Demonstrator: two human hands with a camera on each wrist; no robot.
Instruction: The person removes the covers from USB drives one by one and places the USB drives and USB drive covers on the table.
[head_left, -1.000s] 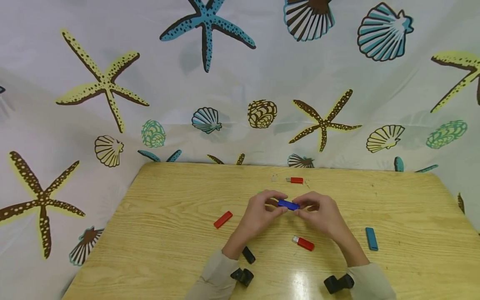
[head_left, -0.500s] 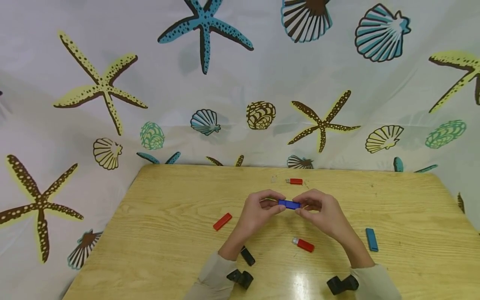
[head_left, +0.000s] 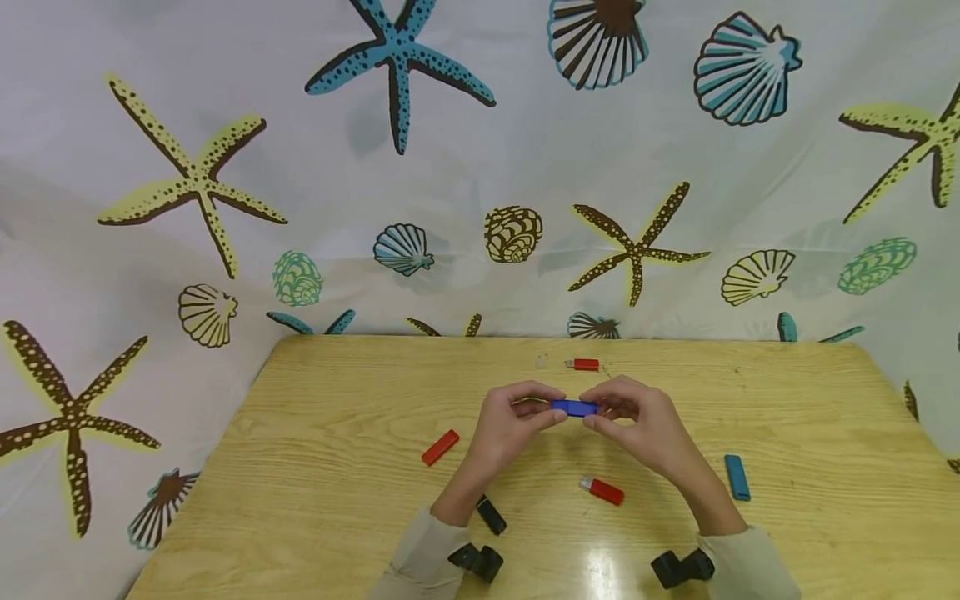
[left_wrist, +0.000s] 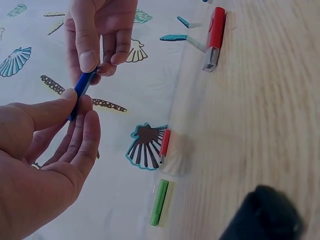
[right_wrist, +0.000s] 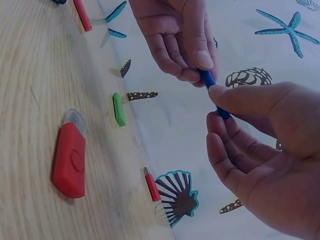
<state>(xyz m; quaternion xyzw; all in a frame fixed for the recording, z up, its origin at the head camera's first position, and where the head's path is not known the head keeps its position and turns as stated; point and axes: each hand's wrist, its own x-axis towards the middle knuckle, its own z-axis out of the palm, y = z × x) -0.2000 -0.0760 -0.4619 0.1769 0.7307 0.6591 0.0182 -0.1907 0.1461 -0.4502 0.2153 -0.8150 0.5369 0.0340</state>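
Note:
A blue USB flash drive (head_left: pixel 575 408) is held level above the table between both hands, one end in each. My left hand (head_left: pixel 510 423) pinches its left end between thumb and fingers. On the other end, my right hand (head_left: pixel 639 417) does the same. In the left wrist view the blue flash drive (left_wrist: pixel 81 92) appears edge-on, its ends covered by fingertips. Below the hands lies a red USB flash drive (head_left: pixel 602 490) with its metal plug exposed. A green stick (right_wrist: pixel 118 109) lies on the table in both wrist views; the left hand hides it in the head view.
Another red flash drive (head_left: pixel 583 364) lies at the back beside a small clear piece (head_left: pixel 542 361). To the left is a red stick (head_left: pixel 440 447), and a black stick (head_left: pixel 491 515) lies by the left forearm. A teal stick (head_left: pixel 737 477) sits right on the wooden table (head_left: pixel 337 483).
The blue flash drive has gone from slightly tilted to nearly level, still pinched by both hands. The head view has shifted a little; the items on the table have stayed put.

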